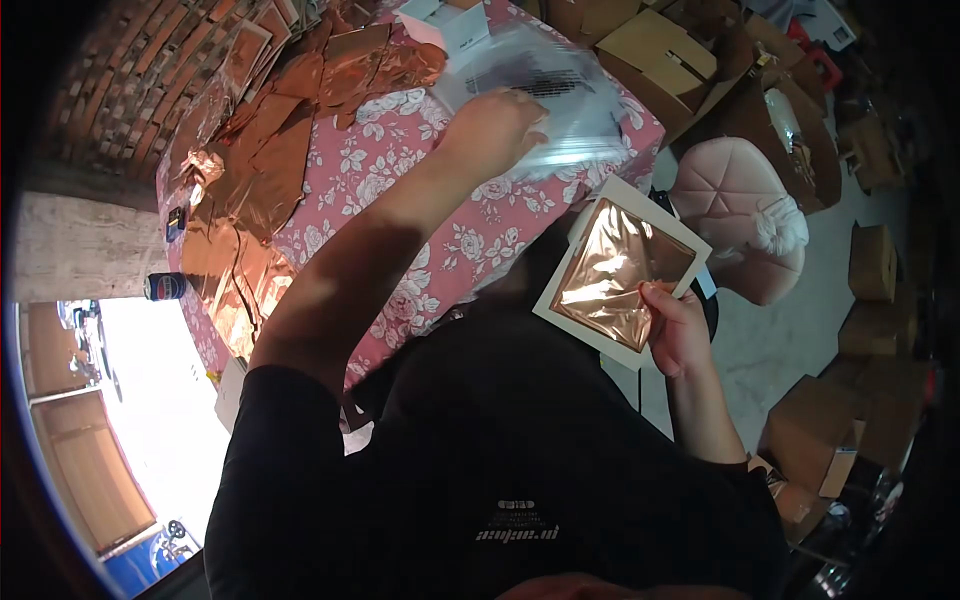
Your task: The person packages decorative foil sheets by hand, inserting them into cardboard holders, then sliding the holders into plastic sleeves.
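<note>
My right hand (682, 330) grips a white square frame (553, 309) by its lower right side, thumb on top. Crinkled, shiny copper-coloured foil (610, 265) fills the frame's window. Over on the table, my left hand (495, 130) rests at a stack of clear plastic bags (575, 125) with dark printing. Its fingers are bent, with a gap showing between thumb and forefinger. Nothing can be seen held in it.
A pink floral cloth (400, 300) covers the table. Copper foil sheets (265, 165) lie along its left side, near a dark can (165, 286). A white box (455, 28) stands at the back. Right are a pink padded chair (730, 195) and cardboard boxes (660, 60).
</note>
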A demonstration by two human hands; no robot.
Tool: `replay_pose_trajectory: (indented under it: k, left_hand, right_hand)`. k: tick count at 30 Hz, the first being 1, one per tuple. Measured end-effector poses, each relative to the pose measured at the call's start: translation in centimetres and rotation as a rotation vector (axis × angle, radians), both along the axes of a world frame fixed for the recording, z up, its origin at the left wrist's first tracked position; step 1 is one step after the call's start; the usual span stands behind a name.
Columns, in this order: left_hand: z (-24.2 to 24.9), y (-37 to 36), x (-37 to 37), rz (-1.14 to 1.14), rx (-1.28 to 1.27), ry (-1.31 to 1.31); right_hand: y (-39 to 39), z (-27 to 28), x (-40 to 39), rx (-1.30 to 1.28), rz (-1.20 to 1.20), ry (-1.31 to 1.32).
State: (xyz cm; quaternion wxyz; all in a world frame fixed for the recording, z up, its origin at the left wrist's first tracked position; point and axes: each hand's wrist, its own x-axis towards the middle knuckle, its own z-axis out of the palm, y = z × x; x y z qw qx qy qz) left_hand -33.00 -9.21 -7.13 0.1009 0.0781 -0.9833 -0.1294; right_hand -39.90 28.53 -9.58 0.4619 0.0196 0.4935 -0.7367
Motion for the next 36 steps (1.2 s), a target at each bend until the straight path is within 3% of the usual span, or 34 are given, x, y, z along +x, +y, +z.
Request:
replay_pose_trajectory:
  k: [4,11,17,19,28,36]
  left_hand:
    - [-1.3,0.3,0.4,-0.031,-0.151,0.218]
    - [-1.4,-0.1,-0.4,0.042,-0.005,0.156]
    - [-0.8,0.6,-0.3,-0.038,-0.192,0.199]
    - [-0.9,1.1,-0.2,-0.031,-0.298,0.013]
    - [-1.6,0.6,-0.5,-0.039,-0.126,0.157]
    - [-1.5,0.8,-0.9,-0.026,-0.261,0.097]
  right_hand:
    - [-0.5,-0.2,-0.1,-0.007,0.037,-0.007]
    - [-1.1,0.4,0.1,0.005,0.066,-0.042]
    - [-0.6,-0.5,0.6,0.000,0.067,-0.037]
    - [-0.4,-0.6,0.8,0.003,0.076,-0.049]
    - [-0.4,0.3,0.6,0.008,0.061,-0.042]
    - [-0.3,-0.8,0.7,0.015,0.071,-0.056]
